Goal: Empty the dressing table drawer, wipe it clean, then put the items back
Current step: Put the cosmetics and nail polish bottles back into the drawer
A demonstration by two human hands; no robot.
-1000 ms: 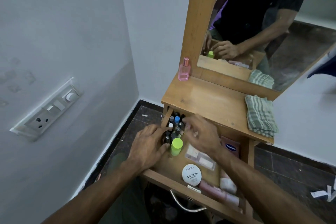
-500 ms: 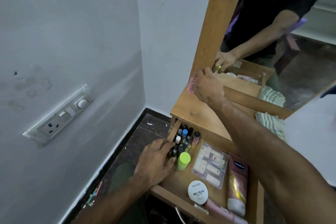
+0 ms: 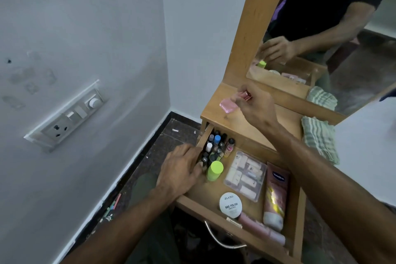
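You're standing in home bedroom corner: wooden dressing table (image 3: 240, 122) with mirror (image 3: 334, 34) sitting against painted wall; open drawer (image 3: 214, 208) holding nail polish bottles (image 3: 216, 148), lotion tube (image 3: 275, 195); wall switchboard (image 3: 68, 118) showing left; dark tiled floor (image 3: 154, 156) lying below.

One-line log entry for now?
phase: emptying | left hand: at nail polish bottles | right hand: holds pink perfume bottle | drawer: open

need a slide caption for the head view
Right hand holds pink perfume bottle on the tabletop; left hand reaches the nail polish bottles in the open drawer.
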